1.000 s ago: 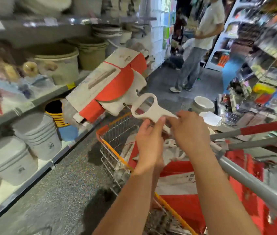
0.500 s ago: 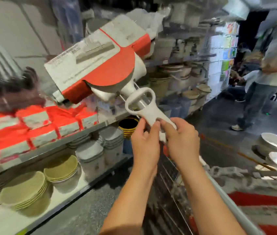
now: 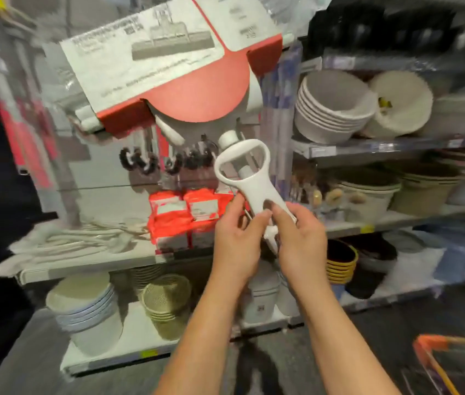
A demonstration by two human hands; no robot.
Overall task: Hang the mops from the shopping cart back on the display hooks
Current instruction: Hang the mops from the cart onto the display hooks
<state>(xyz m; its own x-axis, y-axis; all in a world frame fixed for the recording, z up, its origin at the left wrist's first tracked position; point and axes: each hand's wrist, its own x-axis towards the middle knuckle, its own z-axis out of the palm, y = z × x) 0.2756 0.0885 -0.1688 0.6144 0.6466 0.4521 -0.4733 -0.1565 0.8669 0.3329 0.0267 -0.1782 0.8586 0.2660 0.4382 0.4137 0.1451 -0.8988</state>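
The left hand (image 3: 235,243) and right hand (image 3: 299,240) both grip the mop (image 3: 254,181), holding it high to reach the hooks (image 3: 151,163).

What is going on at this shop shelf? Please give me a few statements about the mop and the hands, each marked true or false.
1. The left hand and the right hand both hold the mop by its white handle. True.
2. The mop head, in a red and white sleeve, is above the hands. True.
3. The mop hangs by itself from the black hooks. False: both hands hold it up near them.
4. The stacked bowls to the right of the mop are bright blue. False: they are pale grey.
5. No shopping cart is in view. False: its orange corner shows at the lower right.
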